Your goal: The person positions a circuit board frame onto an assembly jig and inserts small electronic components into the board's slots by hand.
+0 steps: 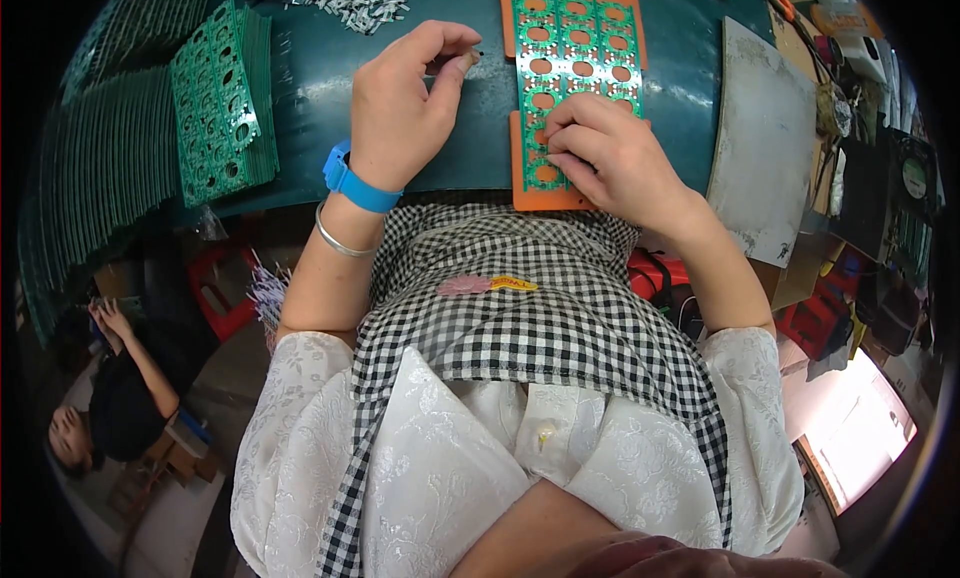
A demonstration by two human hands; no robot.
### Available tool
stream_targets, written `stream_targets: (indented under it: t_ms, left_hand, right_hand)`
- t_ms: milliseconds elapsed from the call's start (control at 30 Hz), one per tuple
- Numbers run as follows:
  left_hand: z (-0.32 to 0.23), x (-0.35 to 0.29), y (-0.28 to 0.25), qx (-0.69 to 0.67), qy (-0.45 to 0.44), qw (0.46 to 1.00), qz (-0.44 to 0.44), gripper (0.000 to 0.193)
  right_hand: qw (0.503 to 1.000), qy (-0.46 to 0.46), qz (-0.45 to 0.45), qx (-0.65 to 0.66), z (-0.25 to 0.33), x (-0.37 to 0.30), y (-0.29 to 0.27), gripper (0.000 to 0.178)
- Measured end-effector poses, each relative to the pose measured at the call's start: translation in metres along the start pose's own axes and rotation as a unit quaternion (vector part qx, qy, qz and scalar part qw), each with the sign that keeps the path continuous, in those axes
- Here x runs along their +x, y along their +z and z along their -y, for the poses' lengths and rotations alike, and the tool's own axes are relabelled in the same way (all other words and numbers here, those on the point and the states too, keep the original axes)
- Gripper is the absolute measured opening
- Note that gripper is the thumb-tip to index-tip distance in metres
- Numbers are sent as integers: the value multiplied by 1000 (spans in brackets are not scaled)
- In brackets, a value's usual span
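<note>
A green circuit-board panel (582,53) with rows of round cut-outs lies on an orange backing plate (517,168) at the front of the table. Over the panel's near part, my right hand (625,163) has its fingers bent together, their tips at the board; whatever they hold is hidden. My left hand (405,103) is raised to the left of the panel, thumb and forefinger pinched together. A tiny dark-tipped piece shows at those fingertips, too small to name. Beyond that hand is a loose heap of small white parts (362,6).
Stacked green board panels (215,108) stand upright on the left of the dark green table (310,88). On the right lies a grey flat board (765,138), with tools and cables past it. Another person (130,388) sits at the lower left.
</note>
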State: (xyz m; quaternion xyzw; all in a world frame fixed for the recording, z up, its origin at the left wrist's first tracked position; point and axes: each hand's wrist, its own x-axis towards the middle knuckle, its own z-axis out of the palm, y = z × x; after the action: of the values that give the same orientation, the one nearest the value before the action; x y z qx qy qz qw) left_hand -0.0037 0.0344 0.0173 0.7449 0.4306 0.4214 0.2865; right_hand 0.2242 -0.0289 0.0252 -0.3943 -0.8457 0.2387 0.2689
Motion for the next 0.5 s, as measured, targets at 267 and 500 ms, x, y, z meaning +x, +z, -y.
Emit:
stream_targets:
  t_ms: [267, 500]
  left_hand:
    - [-10, -4, 6, -27, 11, 999, 14, 19]
    - [-22, -6, 12, -88, -11, 996, 15, 25]
  right_hand:
    - [999, -21, 48, -7, 1, 2, -3, 14]
    - [1000, 0, 0, 23, 1, 12, -22, 18]
